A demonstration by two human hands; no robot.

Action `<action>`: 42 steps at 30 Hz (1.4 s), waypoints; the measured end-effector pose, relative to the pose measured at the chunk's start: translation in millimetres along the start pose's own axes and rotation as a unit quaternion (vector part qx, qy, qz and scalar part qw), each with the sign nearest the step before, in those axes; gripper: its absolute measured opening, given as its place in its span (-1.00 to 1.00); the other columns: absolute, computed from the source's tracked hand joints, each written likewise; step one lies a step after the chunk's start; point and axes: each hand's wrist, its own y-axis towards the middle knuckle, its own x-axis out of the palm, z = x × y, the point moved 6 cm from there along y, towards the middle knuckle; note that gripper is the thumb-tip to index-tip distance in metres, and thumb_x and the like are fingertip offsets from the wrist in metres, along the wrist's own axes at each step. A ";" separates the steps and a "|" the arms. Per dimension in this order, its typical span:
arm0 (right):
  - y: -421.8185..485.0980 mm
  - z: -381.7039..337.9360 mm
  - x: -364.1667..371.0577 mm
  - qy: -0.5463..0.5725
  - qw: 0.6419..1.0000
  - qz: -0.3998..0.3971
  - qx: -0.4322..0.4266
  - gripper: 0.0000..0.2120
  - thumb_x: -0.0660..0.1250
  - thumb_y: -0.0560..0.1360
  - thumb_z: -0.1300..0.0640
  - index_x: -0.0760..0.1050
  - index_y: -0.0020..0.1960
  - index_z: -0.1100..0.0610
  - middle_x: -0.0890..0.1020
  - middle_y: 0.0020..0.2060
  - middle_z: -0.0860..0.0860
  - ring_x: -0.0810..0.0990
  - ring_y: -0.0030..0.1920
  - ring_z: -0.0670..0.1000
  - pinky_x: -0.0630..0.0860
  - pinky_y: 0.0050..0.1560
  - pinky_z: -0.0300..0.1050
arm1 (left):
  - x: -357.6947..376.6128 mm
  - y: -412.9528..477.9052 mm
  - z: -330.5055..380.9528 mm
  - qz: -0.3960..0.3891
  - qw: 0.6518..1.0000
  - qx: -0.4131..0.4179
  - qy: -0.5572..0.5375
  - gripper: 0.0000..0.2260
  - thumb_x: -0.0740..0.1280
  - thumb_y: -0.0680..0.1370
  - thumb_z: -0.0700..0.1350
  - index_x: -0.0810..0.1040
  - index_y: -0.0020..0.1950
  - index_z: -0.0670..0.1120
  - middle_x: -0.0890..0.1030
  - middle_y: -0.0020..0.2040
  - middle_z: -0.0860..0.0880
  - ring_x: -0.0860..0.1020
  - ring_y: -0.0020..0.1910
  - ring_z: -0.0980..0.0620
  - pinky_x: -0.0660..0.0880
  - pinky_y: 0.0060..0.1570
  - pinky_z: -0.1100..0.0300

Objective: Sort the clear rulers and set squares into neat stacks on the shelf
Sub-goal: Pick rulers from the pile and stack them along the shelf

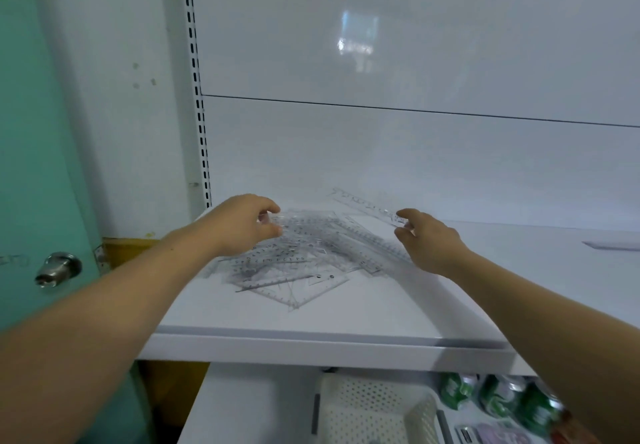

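Out of the jumbled pile (304, 260) on the shelf (346, 326), a clear ruler (289, 222) is pinched by the left grip (242, 225) and a far ruler (367, 205) by the right grip (429, 239). Likely light, slick, bendy plastic, best taken by the edges.

markings blurred on ruler pile (311, 253), green cans (498, 398) partly behind right forearm (554, 305)

Clear rulers and set squares (304, 260) heaped loosely on the white shelf (346, 326).
The see-through pieces overlap at crossed angles near its left end; one long ruler (367, 205) slants at the heap's back right.
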 end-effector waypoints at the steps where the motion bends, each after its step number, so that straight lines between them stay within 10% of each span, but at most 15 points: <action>1: -2.8 2.0 -4.9 0.006 1.000 0.011 0.003 -0.60 0.06 0.62 -0.01 0.23 0.44 0.01 0.45 0.31 0.04 0.42 0.29 0.10 0.30 0.29 0.04 | 6.9 0.4 7.0 -0.005 1.000 0.008 -0.001 -0.59 0.30 0.55 0.02 0.40 0.38 -0.02 0.47 0.15 0.01 0.41 0.01 0.08 0.31 0.05 0.23; 13: -84.7 164.6 -116.5 -0.025 0.987 0.116 0.105 -0.70 0.09 0.62 0.07 0.37 0.29 0.13 0.48 0.17 0.10 0.47 0.14 0.15 0.40 0.13 0.05 | 90.4 31.9 201.1 -0.008 0.991 0.119 -0.057 -0.60 0.30 0.54 0.06 0.39 0.37 0.11 0.43 0.01 0.04 0.46 -0.01 0.02 0.42 0.07 0.11; 25: -166.0 424.9 -227.7 -0.099 0.974 0.101 0.175 -0.59 0.09 0.62 0.01 0.27 0.45 0.06 0.44 0.31 0.05 0.46 0.24 0.11 0.44 0.23 0.07 | 215.5 73.3 455.5 -0.072 0.987 0.124 -0.072 -0.54 0.29 0.56 -0.07 0.32 0.45 -0.09 0.44 0.30 -0.08 0.44 0.25 -0.06 0.32 0.19 0.19; 42: -10.6 539.8 -171.2 -0.104 0.992 -0.046 0.059 -0.63 0.06 0.63 0.09 0.28 0.42 0.07 0.41 0.34 0.04 0.39 0.28 0.09 0.24 0.30 -0.06 | 268.7 187.3 482.3 -0.095 0.984 0.066 -0.138 -0.63 0.43 0.46 -0.06 0.51 0.26 0.01 0.52 0.04 0.08 0.49 -0.10 0.21 0.34 -0.08 0.36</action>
